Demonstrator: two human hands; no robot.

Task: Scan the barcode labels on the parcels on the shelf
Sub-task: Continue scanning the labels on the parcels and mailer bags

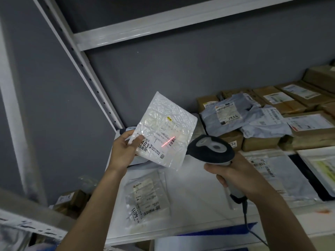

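L hand [125, 151] pinching mailer [164, 132] by its edge, lifted above shelf [199, 180]. R hand [233, 175] wrapped round scanner [211, 151]. Red line [168, 141] clipping barcode [173, 141] end only; prob. needs centring, mailer flatter, less glare.

Two hands are up: the left hand [125, 149] holds one white bubble mailer [163, 131], the right hand [233, 175] one barcode scanner [211, 151]. One clear bagged parcel [145, 200] lies on the shelf [199, 205]. Two grey poly mailers [233, 113] sit behind. The brown cardboard boxes [279, 98] overlap too much to count exactly.
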